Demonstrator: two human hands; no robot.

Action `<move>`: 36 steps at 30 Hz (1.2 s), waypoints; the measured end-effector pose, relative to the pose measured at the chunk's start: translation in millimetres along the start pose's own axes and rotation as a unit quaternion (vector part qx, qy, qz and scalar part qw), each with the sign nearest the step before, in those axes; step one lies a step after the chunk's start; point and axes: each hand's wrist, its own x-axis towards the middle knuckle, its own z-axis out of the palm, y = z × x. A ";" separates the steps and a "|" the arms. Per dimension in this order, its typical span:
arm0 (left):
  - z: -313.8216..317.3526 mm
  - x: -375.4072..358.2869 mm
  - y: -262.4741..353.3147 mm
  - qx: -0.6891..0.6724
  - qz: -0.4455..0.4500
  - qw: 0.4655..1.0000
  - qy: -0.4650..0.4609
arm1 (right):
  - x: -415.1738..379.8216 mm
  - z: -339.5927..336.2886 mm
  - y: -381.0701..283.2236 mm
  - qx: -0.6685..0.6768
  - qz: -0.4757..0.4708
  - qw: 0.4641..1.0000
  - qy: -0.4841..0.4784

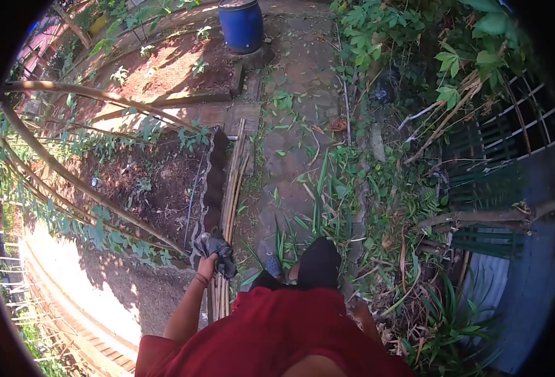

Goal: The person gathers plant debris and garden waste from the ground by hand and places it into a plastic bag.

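Note:
Crumpled dark grey plastic is gripped in my left hand, whose fingers are closed on it. The plastic hangs over the corner of the garden bed, beside a bundle of long bamboo sticks. On the right my right hand hangs low beside my body, near dry leaves and grass. Its fingers are too dim and small to make out, so whether it holds anything is unclear.
A stone path with cut leaves runs ahead. A blue barrel stands at its far end. Bent bamboo poles arch over the left bed. Dense plants, branches and a dark green fence line the right.

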 end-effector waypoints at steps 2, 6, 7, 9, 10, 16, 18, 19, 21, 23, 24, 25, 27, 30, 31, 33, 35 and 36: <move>5.3 20.0 13.0 0.031 0.001 0.999 0.019 | 14.9 -0.3 -30.3 0.111 0.033 0.992 -0.051; 23.3 38.1 72.6 0.051 0.011 0.998 0.046 | 63.0 -15.2 -72.7 0.244 0.014 0.951 -0.191; 24.2 59.7 68.2 -0.001 0.025 0.999 0.027 | 82.7 -19.0 -69.8 0.229 -0.012 0.949 -0.218; 34.7 94.7 84.9 -0.049 0.048 0.998 0.000 | 122.5 -36.7 -81.1 0.090 -0.065 0.981 -0.160; 38.3 100.9 98.5 -0.071 0.025 0.997 0.012 | 122.8 -59.0 -121.6 -0.002 -0.030 0.992 -0.121; 70.2 162.0 155.1 -0.228 -0.029 0.971 0.057 | 254.3 -194.2 -192.2 -0.292 -0.052 0.948 -0.117; 78.5 182.2 177.7 -0.295 -0.029 0.955 0.030 | 294.0 -239.8 -259.1 -0.350 -0.073 0.934 -0.003; 81.5 184.6 181.6 -0.327 -0.035 0.944 0.020 | 311.2 -264.2 -299.3 -0.311 -0.057 0.949 -0.009; 86.4 201.2 202.1 -0.304 -0.054 0.951 0.029 | 345.5 -298.0 -371.0 -0.192 -0.172 0.964 0.059; 90.2 237.9 221.3 -0.263 -0.050 0.963 -0.004 | 370.5 -323.7 -456.3 -0.213 -0.192 0.952 0.104; 91.6 249.1 240.5 -0.257 -0.081 0.963 -0.009 | 384.8 -324.7 -490.2 -0.130 -0.171 0.969 0.121; 96.3 262.9 260.0 -0.260 -0.080 0.962 -0.010 | 398.7 -324.7 -521.7 -0.045 -0.149 0.978 0.136; 102.7 288.8 296.9 -0.292 -0.082 0.953 -0.017 | 406.9 -323.4 -590.0 -0.044 -0.151 0.977 0.141; 105.9 337.1 361.4 -0.268 -0.065 0.961 -0.024 | 441.2 -312.1 -632.1 -0.007 -0.155 0.977 0.149; 102.1 356.9 382.7 -0.248 -0.067 0.966 -0.021 | 451.1 -303.9 -637.2 0.020 -0.155 0.977 0.143; 96.8 415.2 405.9 -0.276 -0.034 0.961 -0.011 | 463.6 -281.0 -628.9 -0.054 -0.140 0.981 0.126; 96.2 453.0 438.1 -0.248 -0.031 0.967 -0.049 | 462.9 -270.8 -595.5 -0.174 -0.131 0.974 0.058; 99.4 459.7 469.9 -0.230 -0.030 0.972 -0.035 | 459.2 -264.4 -595.6 -0.228 -0.127 0.965 0.008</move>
